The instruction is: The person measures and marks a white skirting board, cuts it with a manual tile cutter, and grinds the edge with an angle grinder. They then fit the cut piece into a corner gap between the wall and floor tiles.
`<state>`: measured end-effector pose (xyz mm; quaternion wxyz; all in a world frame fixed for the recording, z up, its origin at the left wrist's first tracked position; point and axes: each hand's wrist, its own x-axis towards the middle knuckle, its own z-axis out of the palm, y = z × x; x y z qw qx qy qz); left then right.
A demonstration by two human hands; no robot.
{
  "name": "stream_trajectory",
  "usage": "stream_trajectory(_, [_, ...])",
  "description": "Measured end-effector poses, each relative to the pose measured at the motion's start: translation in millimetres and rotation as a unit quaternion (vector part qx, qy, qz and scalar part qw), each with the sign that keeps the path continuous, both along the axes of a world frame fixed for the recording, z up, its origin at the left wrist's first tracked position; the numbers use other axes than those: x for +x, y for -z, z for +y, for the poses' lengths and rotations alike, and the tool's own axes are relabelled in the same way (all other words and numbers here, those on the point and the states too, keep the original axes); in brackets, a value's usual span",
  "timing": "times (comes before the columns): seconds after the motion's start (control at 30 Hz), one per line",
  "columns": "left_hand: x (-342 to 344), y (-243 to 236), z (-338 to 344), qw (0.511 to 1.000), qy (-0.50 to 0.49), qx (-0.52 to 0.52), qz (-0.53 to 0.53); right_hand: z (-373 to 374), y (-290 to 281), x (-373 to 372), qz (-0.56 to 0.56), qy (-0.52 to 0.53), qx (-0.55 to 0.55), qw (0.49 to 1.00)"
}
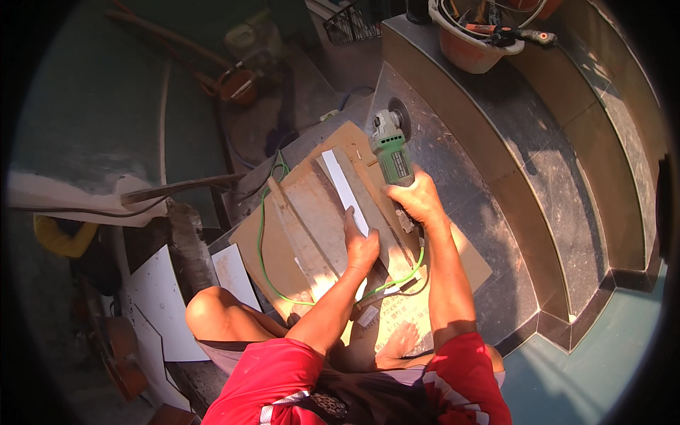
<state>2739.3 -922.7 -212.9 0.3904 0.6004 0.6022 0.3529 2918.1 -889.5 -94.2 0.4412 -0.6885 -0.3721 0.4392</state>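
My right hand [418, 198] is wrapped round the rear body of a green angle grinder [394, 159], whose disc [401, 117] points away from me at the far end. With my left hand [361, 248] I grip the near end of a narrow white strip [340, 185], perhaps cut tile. This strip lies lengthwise on a dusty board [304, 205], left of the grinder and apart from its disc. Under the board spreads a sheet of brown cardboard [464, 258]. A bright green cord [261, 237] loops round the board's left side and passes near my right forearm.
Curved dark steps [496, 159] rise on the right, bearing a bucket of tools [469, 51]. White tile pieces [159, 304] lie left of my knee. A wooden plank [177, 188] juts in at the left, near another person's yellow sleeve [74, 244].
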Motion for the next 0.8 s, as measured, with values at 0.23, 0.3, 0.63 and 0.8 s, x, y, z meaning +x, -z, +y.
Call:
stream_trajectory(0.23, [-2.2,9.9,2.2,0.988,-0.011,-0.149,-0.031,4.9,21.4,-24.5,-0.045,-0.015,-0.022,0.999])
stream_trajectory(0.3, [-13.0,9.3,-4.0,0.981,-0.001,-0.193,-0.003,3.0,23.7,-31.6,-0.036,-0.022,-0.019,0.999])
stream_trajectory(0.63, [-31.0,9.2,-26.5,0.987,0.145,-0.015,0.070,7.8,32.3,-37.5,-0.015,-0.018,-0.033,0.999])
stream_trajectory(0.8, [-36.6,3.3,29.5,0.972,0.149,-0.043,0.177,9.7,36.7,-32.9,-0.001,-0.008,-0.022,1.000])
